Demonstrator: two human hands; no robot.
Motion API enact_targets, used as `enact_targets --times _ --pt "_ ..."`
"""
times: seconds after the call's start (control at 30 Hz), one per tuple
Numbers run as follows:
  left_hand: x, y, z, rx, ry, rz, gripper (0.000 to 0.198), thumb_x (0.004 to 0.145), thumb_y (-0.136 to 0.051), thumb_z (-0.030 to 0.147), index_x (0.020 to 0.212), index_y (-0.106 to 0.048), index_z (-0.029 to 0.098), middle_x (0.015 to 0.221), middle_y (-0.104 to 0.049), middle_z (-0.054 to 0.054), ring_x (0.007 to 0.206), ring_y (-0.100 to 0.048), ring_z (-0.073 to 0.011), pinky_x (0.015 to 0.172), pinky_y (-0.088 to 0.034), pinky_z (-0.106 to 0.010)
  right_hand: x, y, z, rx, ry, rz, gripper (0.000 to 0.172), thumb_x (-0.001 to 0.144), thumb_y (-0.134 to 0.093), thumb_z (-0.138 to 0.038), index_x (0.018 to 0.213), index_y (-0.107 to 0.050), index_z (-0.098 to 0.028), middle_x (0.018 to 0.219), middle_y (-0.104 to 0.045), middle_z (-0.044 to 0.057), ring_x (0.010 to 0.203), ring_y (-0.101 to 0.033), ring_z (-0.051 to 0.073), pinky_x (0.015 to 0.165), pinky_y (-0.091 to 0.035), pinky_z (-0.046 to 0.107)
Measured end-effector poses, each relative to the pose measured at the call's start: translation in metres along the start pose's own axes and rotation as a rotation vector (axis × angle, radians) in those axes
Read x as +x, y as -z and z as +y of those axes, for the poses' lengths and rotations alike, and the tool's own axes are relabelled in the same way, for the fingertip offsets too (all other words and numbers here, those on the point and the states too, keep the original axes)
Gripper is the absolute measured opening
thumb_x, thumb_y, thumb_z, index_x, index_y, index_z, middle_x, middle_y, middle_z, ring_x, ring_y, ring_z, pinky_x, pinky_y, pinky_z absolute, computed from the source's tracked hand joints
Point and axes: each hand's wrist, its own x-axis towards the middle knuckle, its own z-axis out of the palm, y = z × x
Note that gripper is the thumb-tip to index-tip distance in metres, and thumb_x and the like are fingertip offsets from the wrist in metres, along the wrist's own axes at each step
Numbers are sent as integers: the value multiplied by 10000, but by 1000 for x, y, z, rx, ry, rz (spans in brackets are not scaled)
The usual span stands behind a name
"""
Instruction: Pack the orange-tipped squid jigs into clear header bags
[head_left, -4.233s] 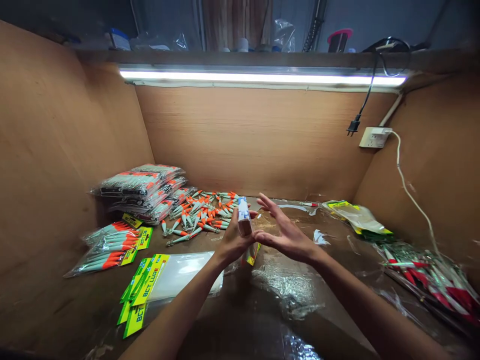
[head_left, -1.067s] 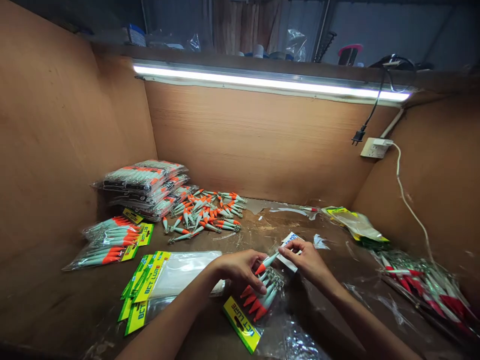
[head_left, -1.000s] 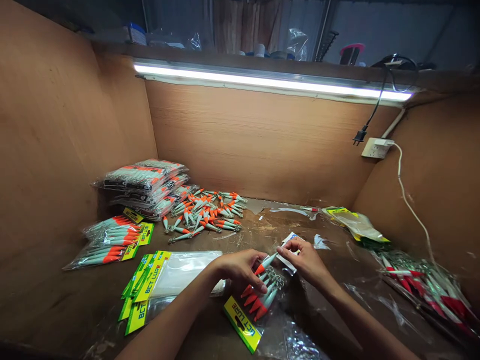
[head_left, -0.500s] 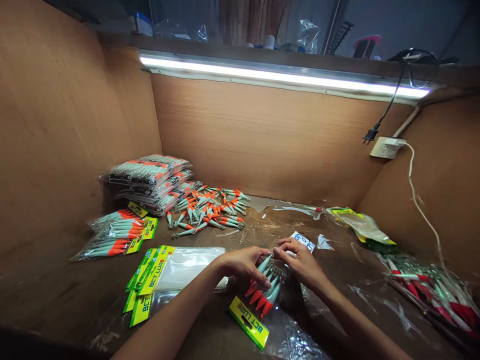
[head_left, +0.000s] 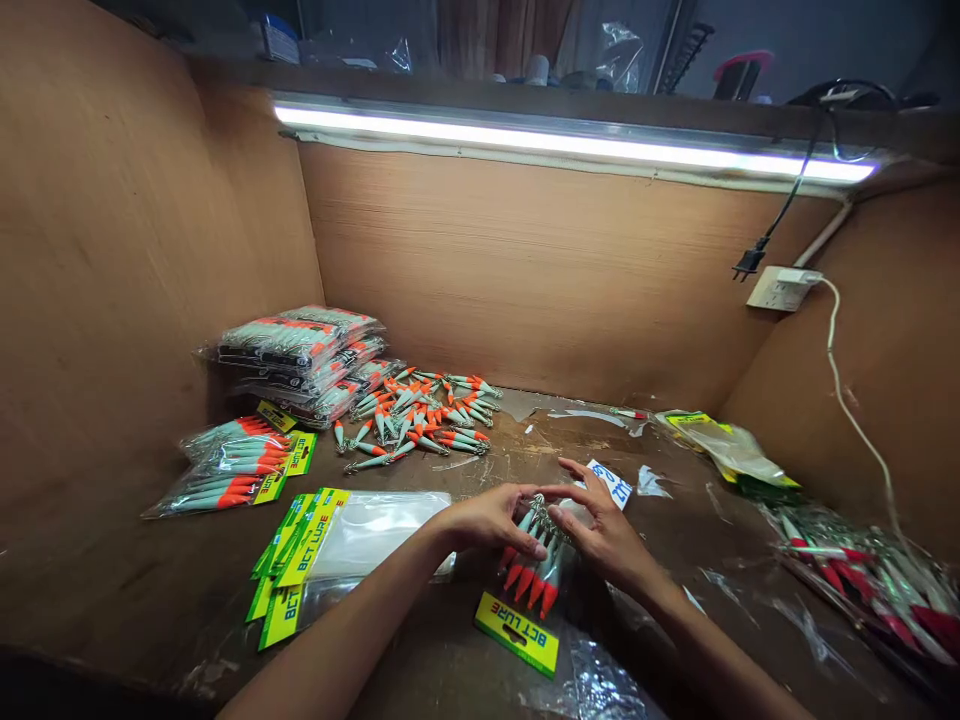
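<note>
Several pale lures with orange tips and metal hooks form a bundle in a clear bag low at the centre. The bag's yellow BCT LURE header card lies toward me. My left hand is closed around the left side of the bundle, thumb across the lures. On the other side, my right hand has its fingers stretched apart, with thumb and index finger at the hook ends. To the left lies a stack of clear bags with yellow header cards.
Loose orange-tipped lures form a pile behind. Bulk packs and filled lure bags stand at left. At right are bags of red-and-white lures and yellow-carded bags. A power plug hangs above.
The bundle and its header card have shifted slightly right and tilt less. My right hand's fingers have spread from a pinch at one lure's hook end. My left hand stays around the bundle.
</note>
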Motion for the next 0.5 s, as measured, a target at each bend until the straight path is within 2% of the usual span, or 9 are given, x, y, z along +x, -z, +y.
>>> enact_targets --times 0.23,0.4,0.5 --pt "0 -6 5 51 2 -2 858 543 -918 323 1325 -588 199 951 -689 -27 805 -609 -184 726 -474 -273 0 0 -2 17 39 -32 273 924 -607 -357 1177 -709 -364 1551 -361 33 1420 -338 289 1157 -283 516" --pt "0 -8 7 123 -22 17 736 529 -920 302 1207 -661 176 1005 -704 -41 938 -620 -231 836 -460 -298 2 1 -2 44 12 -90 257 913 -624 -353 1150 -725 -358 1566 -341 29 1444 -289 300 1169 -234 555" --pt "1 -8 3 85 -13 45 701 534 -918 295 1172 -656 170 1009 -693 -43 941 -619 -223 841 -460 -303 2 1 0 31 11 -90 254 915 -621 -332 1143 -727 -363 1544 -379 33 1421 -331 296 1154 -267 548"
